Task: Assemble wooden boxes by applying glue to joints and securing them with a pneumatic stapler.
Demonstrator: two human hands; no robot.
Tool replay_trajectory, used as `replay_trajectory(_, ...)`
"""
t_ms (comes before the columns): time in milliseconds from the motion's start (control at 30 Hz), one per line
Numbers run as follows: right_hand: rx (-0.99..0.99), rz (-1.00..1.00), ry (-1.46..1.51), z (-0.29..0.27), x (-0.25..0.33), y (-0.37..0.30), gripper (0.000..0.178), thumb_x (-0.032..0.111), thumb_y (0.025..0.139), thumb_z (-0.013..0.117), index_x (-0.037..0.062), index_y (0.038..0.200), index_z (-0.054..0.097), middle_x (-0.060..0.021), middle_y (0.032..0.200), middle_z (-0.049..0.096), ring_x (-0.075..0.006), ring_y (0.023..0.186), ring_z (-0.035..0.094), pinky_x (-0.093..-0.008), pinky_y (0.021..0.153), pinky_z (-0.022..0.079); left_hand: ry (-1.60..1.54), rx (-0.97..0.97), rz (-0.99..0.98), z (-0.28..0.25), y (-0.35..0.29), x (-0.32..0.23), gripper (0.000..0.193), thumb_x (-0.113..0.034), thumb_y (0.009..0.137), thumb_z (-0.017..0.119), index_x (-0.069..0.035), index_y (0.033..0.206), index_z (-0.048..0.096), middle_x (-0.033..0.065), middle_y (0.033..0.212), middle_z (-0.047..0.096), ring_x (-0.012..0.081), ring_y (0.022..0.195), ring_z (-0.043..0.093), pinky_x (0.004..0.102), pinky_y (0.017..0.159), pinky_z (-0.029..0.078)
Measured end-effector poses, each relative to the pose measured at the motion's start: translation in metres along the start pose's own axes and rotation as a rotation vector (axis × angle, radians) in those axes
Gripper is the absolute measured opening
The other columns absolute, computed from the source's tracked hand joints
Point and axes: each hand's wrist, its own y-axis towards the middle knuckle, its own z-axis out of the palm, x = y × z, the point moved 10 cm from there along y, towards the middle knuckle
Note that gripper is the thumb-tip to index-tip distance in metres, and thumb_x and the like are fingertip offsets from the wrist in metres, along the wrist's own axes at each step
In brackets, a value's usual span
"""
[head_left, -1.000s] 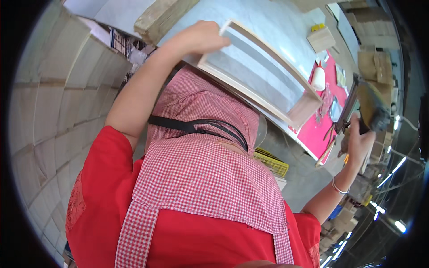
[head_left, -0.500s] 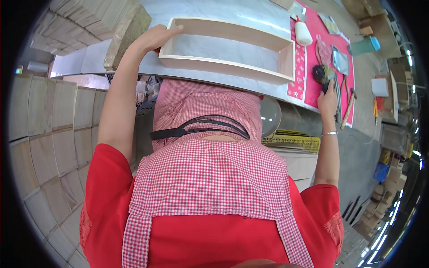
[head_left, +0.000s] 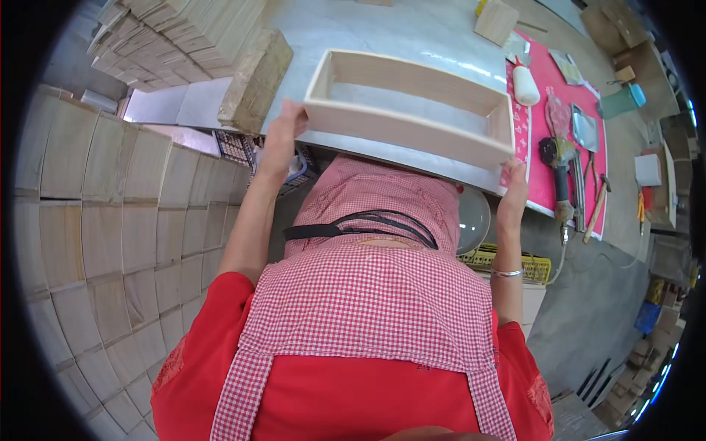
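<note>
A long rectangular frame of pale wood [head_left: 412,132], through which the tabletop shows, stands on the table in front of me. My left hand [head_left: 279,140] is closed on its near left corner, fingertips against the wood. At the near right corner, my right hand [head_left: 512,192] has its fingers curled up to the frame's end; part of that grip is hidden. Right of it, an air nail gun [head_left: 562,180] with a black grip and a hose fitting lies on a pink cloth [head_left: 540,195], apart from both hands.
A white glue bottle [head_left: 525,84] and a hammer [head_left: 597,209] lie on the cloth. A wrapped block [head_left: 254,84] and stacked thin boards [head_left: 176,33] are at the table's left. Stacked wooden pieces [head_left: 95,228] rise left of me; a yellow basket [head_left: 535,266] sits below the table.
My right hand has let go of the nail gun and come left to the frame's right corner. My left hand has slid from the far left end to the near left corner.
</note>
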Motion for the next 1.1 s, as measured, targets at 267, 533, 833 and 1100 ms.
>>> replay_trajectory(267, 0.083, 0.056, 0.240, -0.016, 0.027, 0.082, 0.073, 0.053, 0.108, 0.022, -0.0067, 0.125, 0.061, -0.0121, 0.116, 0.066, -0.0188, 0.105, 0.062, -0.0347, 0.097, 0.046, 0.061, 0.007, 0.164, 0.018, 0.045, -0.095, 0.077, -0.062, 0.104, 0.028, 0.003, 0.129, 0.061, 0.0109, 0.121, 0.064, 0.0189, 0.115, 0.055, 0.0392, 0.105, 0.039)
replay_trajectory(533, 0.342, 0.376, 0.167, 0.020, -0.053, 0.122, 0.073, 0.058, 0.104, 0.036, -0.0065, 0.122, 0.065, -0.0130, 0.104, 0.070, -0.0227, 0.094, 0.066, -0.0353, 0.088, 0.050, 0.165, -0.034, -0.101, 0.015, 0.075, -0.043, 0.071, -0.062, 0.102, 0.037, -0.001, 0.129, 0.062, 0.0086, 0.116, 0.062, 0.0174, 0.107, 0.056, 0.0333, 0.095, 0.042)
replay_trajectory(833, -0.261, -0.006, -0.859, -0.026, -0.070, 0.193, 0.063, 0.046, 0.080, 0.077, -0.0075, 0.112, 0.066, -0.0274, 0.103, 0.069, -0.0422, 0.098, 0.066, -0.0465, 0.086, 0.052, 0.200, -0.370, 0.368, -0.018, 0.009, -0.091, 0.029, -0.024, 0.104, 0.056, -0.002, 0.084, 0.057, -0.0011, 0.076, 0.053, 0.0088, 0.073, 0.046, 0.0249, 0.069, 0.040)
replay_trajectory(1100, -0.444, 0.069, -0.023, -0.060, -0.084, 0.181, 0.039, 0.021, 0.090, 0.071, -0.0096, 0.110, 0.058, -0.0173, 0.093, 0.069, -0.0292, 0.081, 0.071, -0.0352, 0.068, 0.057, 0.539, -0.177, 0.674, 0.059, -0.047, -0.119, 0.018, -0.015, 0.093, 0.066, -0.003, 0.082, 0.062, 0.0050, 0.069, 0.056, 0.0210, 0.068, 0.058, 0.0370, 0.070, 0.045)
